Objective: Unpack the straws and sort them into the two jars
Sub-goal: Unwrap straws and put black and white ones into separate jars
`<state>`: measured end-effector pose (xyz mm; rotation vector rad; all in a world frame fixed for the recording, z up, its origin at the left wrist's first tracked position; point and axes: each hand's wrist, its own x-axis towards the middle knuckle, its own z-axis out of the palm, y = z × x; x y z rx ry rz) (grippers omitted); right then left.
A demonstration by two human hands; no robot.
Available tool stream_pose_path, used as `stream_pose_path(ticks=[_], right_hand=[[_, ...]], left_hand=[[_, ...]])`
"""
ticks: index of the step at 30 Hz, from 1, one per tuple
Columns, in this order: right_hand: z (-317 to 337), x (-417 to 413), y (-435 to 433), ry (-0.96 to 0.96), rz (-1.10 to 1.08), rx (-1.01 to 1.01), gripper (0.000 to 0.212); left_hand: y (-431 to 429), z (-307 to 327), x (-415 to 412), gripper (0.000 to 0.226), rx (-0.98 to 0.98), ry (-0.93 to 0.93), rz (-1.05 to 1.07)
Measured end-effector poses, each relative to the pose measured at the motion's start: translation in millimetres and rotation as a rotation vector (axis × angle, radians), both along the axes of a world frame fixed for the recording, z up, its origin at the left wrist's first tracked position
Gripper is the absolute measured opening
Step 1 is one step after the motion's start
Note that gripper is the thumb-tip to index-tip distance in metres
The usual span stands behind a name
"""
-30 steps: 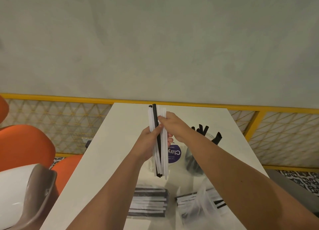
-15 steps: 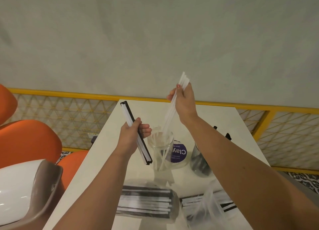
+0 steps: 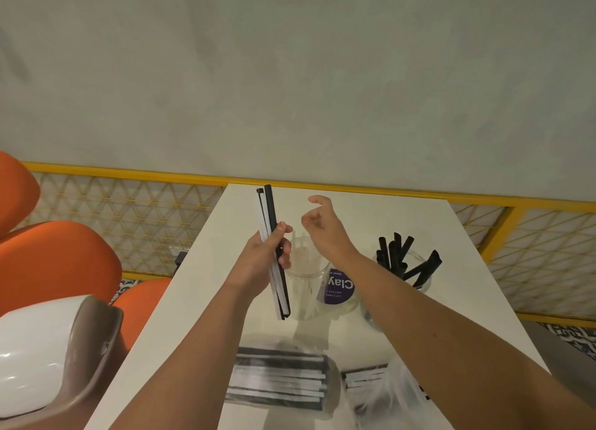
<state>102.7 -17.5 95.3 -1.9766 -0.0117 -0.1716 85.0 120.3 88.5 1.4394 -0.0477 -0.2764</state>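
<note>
My left hand (image 3: 263, 257) grips a small bundle of black and white straws (image 3: 270, 236), held nearly upright over the white table (image 3: 200, 287). My right hand (image 3: 322, 224) hovers empty, fingers loosely curled, just above a clear jar (image 3: 306, 279) that holds white straws. A second clear jar (image 3: 416, 281) to the right holds several black straws (image 3: 395, 252). Near me lie a clear pack of black and white straws (image 3: 277, 378) and an opened plastic bag (image 3: 390, 387) with a few more.
A round purple label (image 3: 338, 287) lies between the jars. Orange chairs (image 3: 54, 262) and a white-and-brown chair (image 3: 48, 349) stand to the left. A yellow-framed mesh rail (image 3: 129, 210) runs behind the table below a grey wall.
My right hand let the white straws drop into the left jar and now hangs empty above it. My left hand turned its remaining bundle more upright.
</note>
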Motion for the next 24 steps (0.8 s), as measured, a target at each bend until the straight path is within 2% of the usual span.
stream_pose_path(ticks=[5, 10, 12, 17, 24], right_hand=[[27, -3, -2, -0.099, -0.032, 0.002, 0.037], [45, -9, -3, 0.101, 0.127, 0.149, 0.031], [48, -13, -10, 0.135, 0.150, 0.236, 0.029], [60, -26, -29, 0.207, 0.180, 0.364, 0.028], [71, -40, -50, 0.219, 0.096, 0.253, 0.028]], left_hand=[[-9, 7, -7, 0.027, -0.038, 0.057, -0.108], [-25, 19, -16, 0.022, -0.122, 0.062, -0.249], [-30, 21, -19, 0.018, -0.150, 0.053, -0.278], [-43, 23, -25, 0.025, -0.134, 0.036, -0.324], [-66, 29, -33, 0.034, -0.128, 0.024, -0.381]])
